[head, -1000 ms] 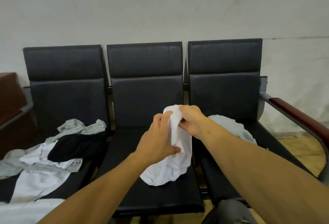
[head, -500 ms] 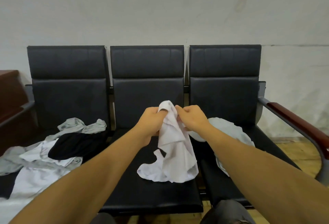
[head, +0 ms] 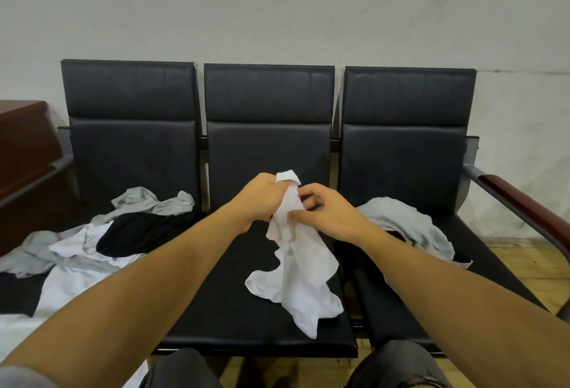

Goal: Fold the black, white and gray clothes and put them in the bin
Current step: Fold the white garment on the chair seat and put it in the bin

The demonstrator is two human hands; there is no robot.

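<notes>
The crumpled white cotton garment (head: 296, 251) hangs over the middle seat of the black padded bench (head: 246, 319), hem trailing on the cushion. The left hand (head: 256, 199) clenches its top edge while the right hand (head: 327, 214) pinches the cloth beside it, probably hunting a seam to spread it for folding. The unfolded heap of gray, white and black clothes (head: 101, 239) waits on the left seat, and no bin is in view.

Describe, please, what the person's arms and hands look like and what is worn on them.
Both forearms are bare up to the frame edge. The left hand and the right hand wear no gloves, rings, watch or bracelets that can be seen. A bit of gray sleeve shows at the lower left corner, by the left upper arm. No sleeve is visible on the right arm.
</notes>
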